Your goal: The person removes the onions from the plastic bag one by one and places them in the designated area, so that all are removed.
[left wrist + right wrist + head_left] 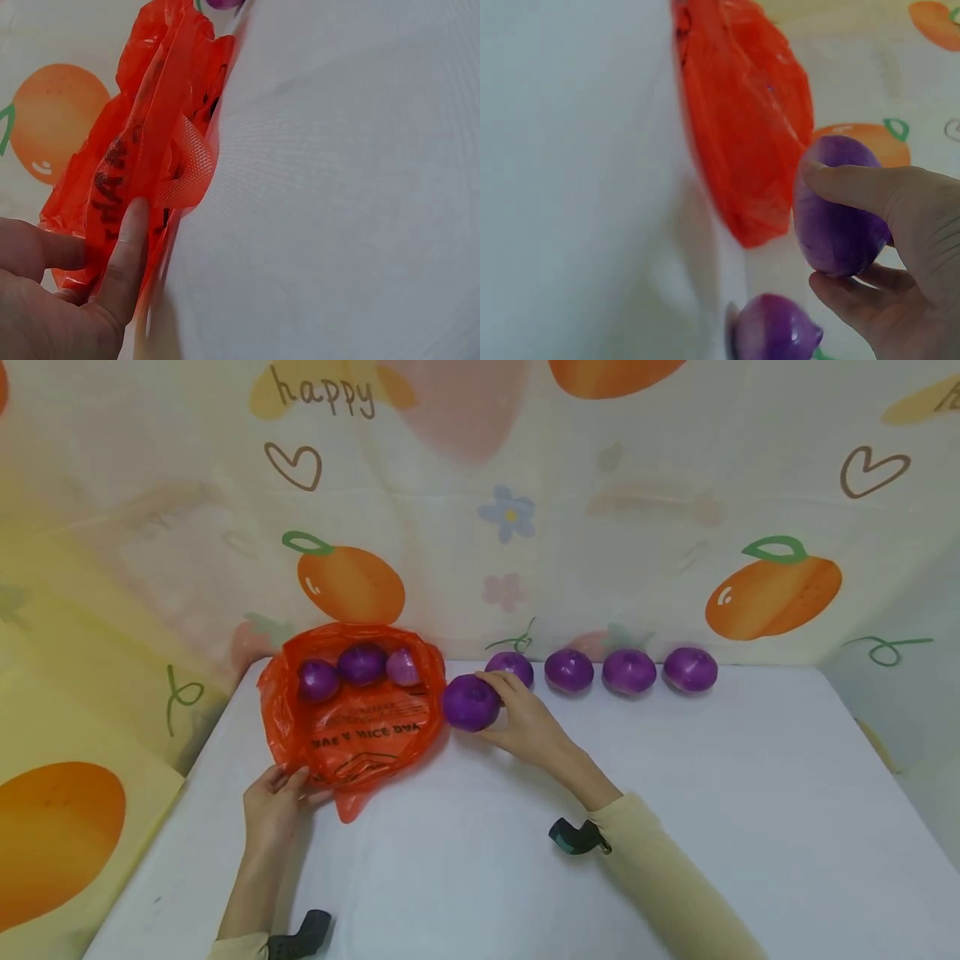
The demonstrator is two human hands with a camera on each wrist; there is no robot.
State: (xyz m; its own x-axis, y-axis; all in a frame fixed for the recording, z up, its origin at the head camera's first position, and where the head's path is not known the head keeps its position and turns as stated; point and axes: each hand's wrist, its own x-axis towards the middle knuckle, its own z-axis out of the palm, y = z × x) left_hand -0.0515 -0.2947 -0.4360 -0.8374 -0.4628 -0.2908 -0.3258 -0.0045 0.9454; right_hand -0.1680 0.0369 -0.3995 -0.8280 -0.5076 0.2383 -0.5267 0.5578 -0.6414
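A red plastic bag (367, 714) lies with its mouth spread wide on the left of the table, three purple onions (363, 664) inside along its far side. Its near left edge is pinched by my left hand (273, 806); in the left wrist view the fingers of that hand (82, 292) lie against the crinkled plastic. My right hand (528, 722) grips another purple onion (470, 703) between thumb and fingers, close beside the bag's right rim. The right wrist view shows this held onion (836, 217) raised, with the bag (742, 127) beyond it.
Along the back edge of the white table (712, 827) several more onions stand in a row, the leftmost onion (513, 667) partly behind my right hand. A patterned cloth (562, 543) hangs directly behind the table.
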